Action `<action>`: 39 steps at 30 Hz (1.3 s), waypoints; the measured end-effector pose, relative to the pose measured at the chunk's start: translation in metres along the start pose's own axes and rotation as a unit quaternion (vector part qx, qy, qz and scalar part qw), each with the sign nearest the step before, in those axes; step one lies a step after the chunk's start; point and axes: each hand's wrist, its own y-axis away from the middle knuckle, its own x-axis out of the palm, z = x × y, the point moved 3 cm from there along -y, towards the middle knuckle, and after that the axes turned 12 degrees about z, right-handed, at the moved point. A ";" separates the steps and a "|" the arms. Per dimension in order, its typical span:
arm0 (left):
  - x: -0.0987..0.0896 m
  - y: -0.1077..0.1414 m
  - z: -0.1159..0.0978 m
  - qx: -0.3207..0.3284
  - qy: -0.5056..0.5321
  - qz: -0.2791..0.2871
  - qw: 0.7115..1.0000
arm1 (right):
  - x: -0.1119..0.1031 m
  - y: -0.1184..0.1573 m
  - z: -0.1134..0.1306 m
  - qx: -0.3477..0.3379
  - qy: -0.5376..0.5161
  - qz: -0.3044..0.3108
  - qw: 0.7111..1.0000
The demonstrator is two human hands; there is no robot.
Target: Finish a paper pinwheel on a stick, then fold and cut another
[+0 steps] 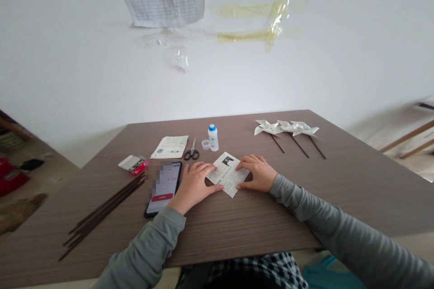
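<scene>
A square of printed paper [228,175] lies on the desk [339,203], turned like a diamond. The left hand [200,183] and right hand [257,174] are open, fingers and thumbs apart, touching its two sides. A phone [167,185] sits close by the left hand (it looks like it says 15:52, above a red button). Brown sticks [111,205] lie left of it, near an open red and white box [130,163]. Past the hands are more papers [170,147], scissors [191,154], a little clear cup [205,145] and a blue-topped bottle [213,140], its label too small to read. Three paper pinwheels [305,128] lie at the right.
</scene>
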 end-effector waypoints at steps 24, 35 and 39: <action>-0.002 0.002 -0.010 -0.013 -0.007 0.014 1.000 | 0.011 -0.012 -0.029 -0.046 -0.049 -0.016 0.998; -0.003 0.000 -0.010 -0.006 -0.017 -0.012 1.000 | 0.012 -0.013 -0.031 -0.056 -0.067 -0.017 0.996; -0.002 -0.002 -0.010 0.005 -0.014 -0.023 1.000 | 0.011 -0.007 -0.032 -0.081 -0.067 -0.025 0.994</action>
